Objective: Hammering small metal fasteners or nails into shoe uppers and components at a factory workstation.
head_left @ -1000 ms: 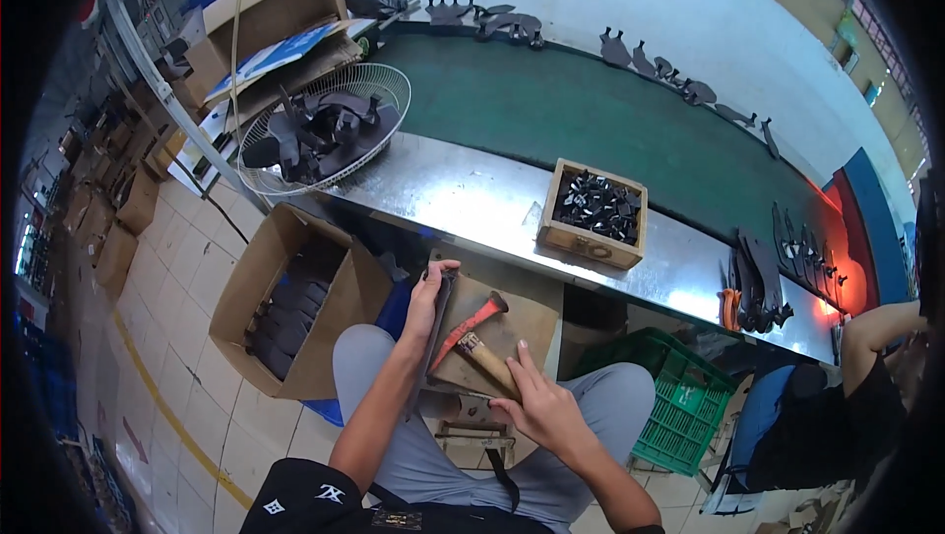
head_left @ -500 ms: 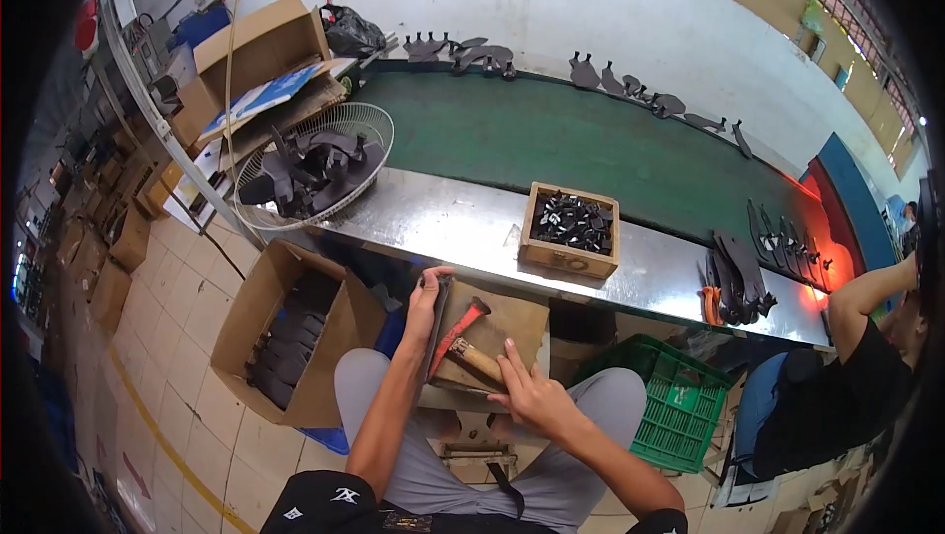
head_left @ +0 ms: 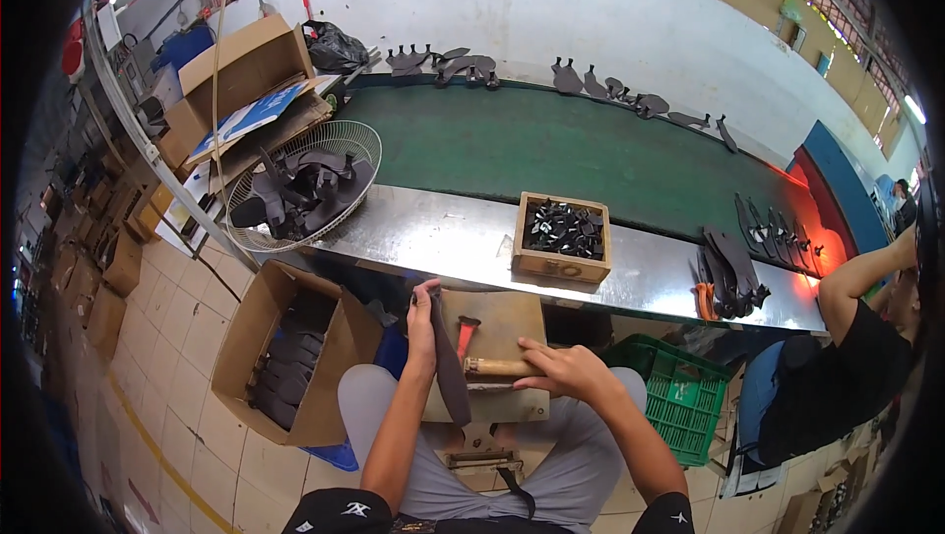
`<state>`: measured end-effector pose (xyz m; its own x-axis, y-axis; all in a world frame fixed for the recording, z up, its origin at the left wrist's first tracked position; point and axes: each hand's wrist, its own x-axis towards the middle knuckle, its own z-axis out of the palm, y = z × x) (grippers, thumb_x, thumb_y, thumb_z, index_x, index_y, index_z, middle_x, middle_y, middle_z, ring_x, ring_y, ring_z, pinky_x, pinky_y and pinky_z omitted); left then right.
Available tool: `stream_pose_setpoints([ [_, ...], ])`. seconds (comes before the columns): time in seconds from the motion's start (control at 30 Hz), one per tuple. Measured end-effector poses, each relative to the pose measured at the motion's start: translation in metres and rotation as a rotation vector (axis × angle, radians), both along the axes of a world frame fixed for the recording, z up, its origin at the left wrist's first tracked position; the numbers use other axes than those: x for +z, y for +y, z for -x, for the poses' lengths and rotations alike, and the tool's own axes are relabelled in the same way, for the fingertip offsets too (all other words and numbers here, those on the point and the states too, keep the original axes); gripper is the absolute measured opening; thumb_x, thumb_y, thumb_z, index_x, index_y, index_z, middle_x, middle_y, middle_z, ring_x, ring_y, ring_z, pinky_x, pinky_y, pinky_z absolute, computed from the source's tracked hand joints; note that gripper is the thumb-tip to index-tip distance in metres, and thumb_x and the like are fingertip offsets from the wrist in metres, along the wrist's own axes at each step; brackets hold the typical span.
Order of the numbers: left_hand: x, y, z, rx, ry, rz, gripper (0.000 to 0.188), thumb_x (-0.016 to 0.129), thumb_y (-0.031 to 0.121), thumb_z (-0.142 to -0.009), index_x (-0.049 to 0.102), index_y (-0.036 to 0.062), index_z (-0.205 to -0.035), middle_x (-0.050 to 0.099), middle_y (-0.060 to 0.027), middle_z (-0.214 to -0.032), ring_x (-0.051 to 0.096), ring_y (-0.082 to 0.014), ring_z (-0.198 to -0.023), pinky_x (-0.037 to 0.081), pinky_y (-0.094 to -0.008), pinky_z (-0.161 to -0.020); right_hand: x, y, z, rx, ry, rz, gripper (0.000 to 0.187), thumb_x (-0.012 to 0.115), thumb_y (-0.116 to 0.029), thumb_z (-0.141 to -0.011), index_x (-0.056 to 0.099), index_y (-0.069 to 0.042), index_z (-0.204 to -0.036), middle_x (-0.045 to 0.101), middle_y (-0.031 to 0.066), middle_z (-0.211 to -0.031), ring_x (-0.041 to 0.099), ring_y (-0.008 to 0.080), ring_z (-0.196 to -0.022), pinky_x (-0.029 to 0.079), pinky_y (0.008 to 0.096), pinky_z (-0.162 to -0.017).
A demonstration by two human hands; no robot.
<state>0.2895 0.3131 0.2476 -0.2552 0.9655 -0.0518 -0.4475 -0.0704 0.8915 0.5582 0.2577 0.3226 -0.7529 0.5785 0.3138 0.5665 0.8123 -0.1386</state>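
Head, right fingers gripping hammer, left fingers gripping sole

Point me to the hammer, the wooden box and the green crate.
Hammer (head_left: 491,367), head view: on its wooden handle.
Wooden box (head_left: 559,265), head view: on its near outer wall.
Green crate (head_left: 682,426), head view: on its plastic slats.

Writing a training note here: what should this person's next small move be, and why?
Probably the right hand should ease the red-headed hammer with the pale wooden handle slightly rightward: its head lies close beside the long, flat, dark-grey piece in the left hand, seemingly leaving little room to turn that piece.
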Motion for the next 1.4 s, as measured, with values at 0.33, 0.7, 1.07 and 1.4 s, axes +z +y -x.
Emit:
stream_pose_setpoints([
  [0.33,0.09,-0.023,0.004,0.007,0.288,-0.115,0.055,0.04,0.045,-0.107,0.064,-0.0029,-0.118,0.065,-0.0121,-0.123,0.057,-0.0187,-0.114,0.039,-0.0315,-0.105,0.009,-0.076,-0.057,-0.51,0.843,0.36,0.024,0.078,-0.015,-0.082,0.06,-0.002,-0.091,0.061,0.0076,-0.069,0.062,0.0187,-0.055,0.049,0.029,-0.051],
  [0.7,0.089,0.004,-0.091,0.185,1.158,-0.359,0.052,0.069,0.038,-0.09,0.058,0.0053,-0.128,0.06,-0.0137,-0.128,0.051,-0.0301,-0.127,0.022,-0.0518,-0.111,0.017,-0.137,-0.101,-0.728,1.677,1.162,0.03,0.058,-0.021,-0.097,0.045,-0.006,-0.074,0.035,0.0,-0.05,0.038,0.0107,-0.039,0.036,0.0286,-0.037],
  [1.07,0.094,0.149,-0.146,-0.025,1.656,-0.565,0.006,0.065,0.01,-0.085,0.066,0.0072,-0.09,0.064,-0.0112,-0.095,0.06,-0.0291,-0.1,0.036,-0.0458,-0.086,0.001,-0.174,-0.107,-0.747,1.769,1.049,0.027,0.061,-0.015,-0.097,0.054,0.002,-0.078,0.035,-0.0021,-0.049,0.031,0.007,-0.034,0.028,0.0257,-0.032],
  [1.4,0.103,0.168,-0.128,-0.149,1.607,-0.403,0.012,0.07,0.014,-0.082,0.073,0.0021,-0.081,0.071,-0.0172,-0.087,0.068,-0.0336,-0.085,0.051,-0.0448,-0.078,0.005,-0.163,-0.09,-0.753,1.71,0.964,0.026,0.064,-0.015,-0.096,0.056,0.004,-0.079,0.036,-0.0028,-0.048,0.033,0.0064,-0.034,0.029,0.0245,-0.033],
])
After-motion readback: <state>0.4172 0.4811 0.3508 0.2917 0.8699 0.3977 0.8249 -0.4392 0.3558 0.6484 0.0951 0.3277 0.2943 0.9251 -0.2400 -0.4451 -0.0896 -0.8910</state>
